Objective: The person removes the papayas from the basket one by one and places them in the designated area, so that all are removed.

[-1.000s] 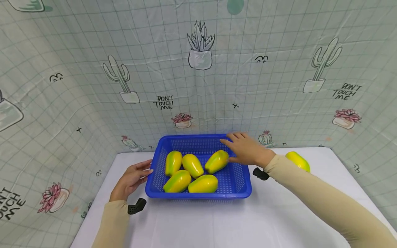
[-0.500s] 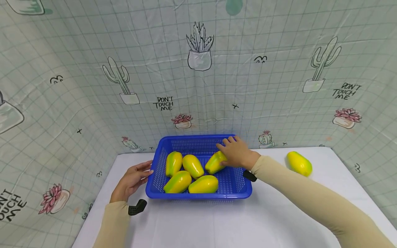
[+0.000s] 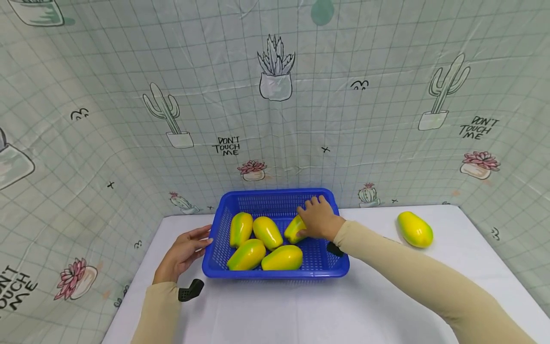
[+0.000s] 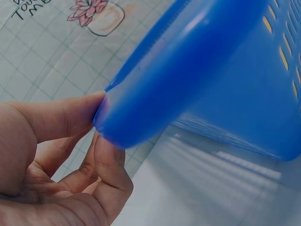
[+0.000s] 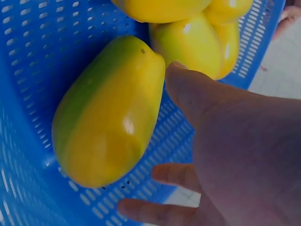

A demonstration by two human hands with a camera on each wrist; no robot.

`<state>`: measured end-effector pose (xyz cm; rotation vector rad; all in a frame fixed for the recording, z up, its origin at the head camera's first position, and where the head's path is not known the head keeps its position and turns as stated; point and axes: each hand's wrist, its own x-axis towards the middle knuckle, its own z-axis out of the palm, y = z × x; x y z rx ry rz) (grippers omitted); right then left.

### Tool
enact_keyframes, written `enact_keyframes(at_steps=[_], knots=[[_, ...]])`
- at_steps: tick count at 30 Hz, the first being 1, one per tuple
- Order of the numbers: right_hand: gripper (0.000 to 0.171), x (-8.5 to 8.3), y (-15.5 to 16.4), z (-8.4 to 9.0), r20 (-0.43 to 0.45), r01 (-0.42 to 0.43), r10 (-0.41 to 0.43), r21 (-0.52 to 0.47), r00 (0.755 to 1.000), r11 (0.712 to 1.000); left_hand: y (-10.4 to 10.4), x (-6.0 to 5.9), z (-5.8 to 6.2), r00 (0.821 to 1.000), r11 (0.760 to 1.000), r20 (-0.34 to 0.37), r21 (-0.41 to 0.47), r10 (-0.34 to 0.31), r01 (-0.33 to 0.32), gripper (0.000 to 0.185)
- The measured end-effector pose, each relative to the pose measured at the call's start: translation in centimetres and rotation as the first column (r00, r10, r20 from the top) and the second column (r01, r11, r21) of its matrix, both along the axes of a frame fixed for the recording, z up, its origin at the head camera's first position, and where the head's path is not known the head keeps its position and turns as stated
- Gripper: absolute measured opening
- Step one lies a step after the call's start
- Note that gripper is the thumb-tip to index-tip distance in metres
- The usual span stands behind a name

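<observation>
A blue slotted basket stands mid-table with several yellow-green papaya-like fruits inside. My right hand reaches into its back right part and lies over one fruit. In the right wrist view the thumb touches that fruit, while the fingers are spread just clear of it above the basket floor. My left hand rests on the table, fingertips pressed against the basket's left rim, fingers relaxed.
One more yellow-green fruit lies alone on the white table at the right. A cactus-print cloth backdrop walls the table at the back and both sides.
My right hand has moved left and down from the basket's back right rim onto the fruit there, nudging it slightly left. The left hand has stayed at the rim.
</observation>
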<state>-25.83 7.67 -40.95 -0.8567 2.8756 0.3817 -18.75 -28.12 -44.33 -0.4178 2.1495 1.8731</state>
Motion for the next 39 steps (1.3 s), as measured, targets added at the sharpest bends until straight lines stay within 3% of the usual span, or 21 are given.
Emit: enact_keyframes(at_steps=[9,17,32,39], knots=[[0.080,-0.1,-1.1,-0.6,0.039,0.098,-0.100,0.036,0.994,0.995,0.0,0.0,-0.1,1.000,1.000,-0.009,-0.004,0.002,-0.002,0.061],[0.087,-0.3,-1.8,-0.9,0.093,0.125,-0.125,0.004,0.988,0.992,0.0,-0.1,0.1,1.000,1.000,-0.007,-0.004,0.004,-0.004,0.061],[0.092,-0.9,-1.9,-1.8,0.204,0.070,-0.041,-0.137,0.978,0.988,0.1,0.0,-0.1,1.000,1.000,-0.003,-0.004,0.017,-0.017,0.060],[0.092,-0.8,-0.6,-1.0,0.175,0.025,0.010,-0.197,0.985,0.980,0.1,0.0,-0.1,1.000,1.000,-0.003,-0.003,0.017,-0.017,0.061]])
